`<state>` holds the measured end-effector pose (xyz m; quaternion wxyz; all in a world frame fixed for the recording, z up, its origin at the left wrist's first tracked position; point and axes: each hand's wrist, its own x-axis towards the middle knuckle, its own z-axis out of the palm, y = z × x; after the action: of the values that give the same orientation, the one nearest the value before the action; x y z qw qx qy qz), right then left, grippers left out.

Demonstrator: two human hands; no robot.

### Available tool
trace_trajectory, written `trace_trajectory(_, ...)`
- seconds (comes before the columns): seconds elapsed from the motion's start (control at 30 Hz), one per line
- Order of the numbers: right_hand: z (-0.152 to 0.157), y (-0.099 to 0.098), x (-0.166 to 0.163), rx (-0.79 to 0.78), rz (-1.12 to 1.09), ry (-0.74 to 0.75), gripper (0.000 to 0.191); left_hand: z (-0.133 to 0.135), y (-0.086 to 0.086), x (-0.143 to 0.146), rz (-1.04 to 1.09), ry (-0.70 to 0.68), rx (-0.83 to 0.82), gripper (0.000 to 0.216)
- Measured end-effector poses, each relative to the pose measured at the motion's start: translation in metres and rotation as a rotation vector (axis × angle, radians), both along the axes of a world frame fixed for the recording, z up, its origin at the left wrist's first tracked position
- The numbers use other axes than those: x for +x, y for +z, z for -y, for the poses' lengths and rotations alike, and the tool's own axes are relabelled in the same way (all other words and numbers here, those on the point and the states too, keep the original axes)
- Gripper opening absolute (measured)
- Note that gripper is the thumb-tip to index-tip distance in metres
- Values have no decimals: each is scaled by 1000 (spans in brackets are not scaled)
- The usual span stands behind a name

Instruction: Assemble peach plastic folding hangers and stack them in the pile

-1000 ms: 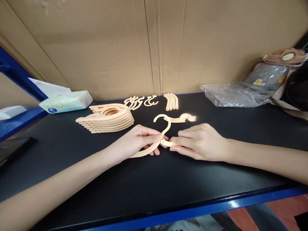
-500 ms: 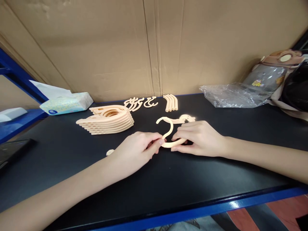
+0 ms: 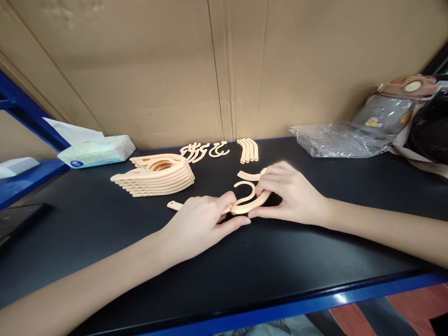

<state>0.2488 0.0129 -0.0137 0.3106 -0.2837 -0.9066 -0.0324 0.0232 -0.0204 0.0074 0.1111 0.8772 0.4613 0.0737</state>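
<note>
Between my hands is a cream plastic clothes hanger in parts. My left hand (image 3: 203, 214) is closed round a hanger arm, whose holed end (image 3: 174, 205) sticks out to the left; its thumb stretches along the near side. My right hand (image 3: 289, 191) grips the other, curved hanger arm (image 3: 250, 206) between thumb and fingers. The two arms meet by my left fingertips, where the join is partly hidden. From there a hook (image 3: 252, 186) curves up behind the curved arm. Just beyond my right hand, another cream piece (image 3: 248, 176) lies on the table, partly covered.
On the black table (image 3: 217, 280) stands a stack of folded hangers (image 3: 157, 179). Farther back lie loose hooks (image 3: 196, 151) and several loose arms (image 3: 248, 150). A tissue pack (image 3: 98, 151) is at left, a clear plastic bag (image 3: 343, 140) and a bottle (image 3: 388, 112) at right.
The hook has tilted down and right, away from upright. My left hand has shifted its grip, and more of the left arm's end shows. My right hand has risen slightly.
</note>
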Motion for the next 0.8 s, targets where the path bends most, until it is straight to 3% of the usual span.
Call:
trace_trajectory(0.37,-1,2,0,-95,-56,-74,45,-3,-5,-2,15,-44,50,36)
trace_trajectory(0.6,3,4,1,56,-95,20,20,-3,-6,-2,-1,-55,67,38)
trace_trajectory(0.8,8,2,0,108,-28,70,18,-2,-4,-1,-22,-48,63,36)
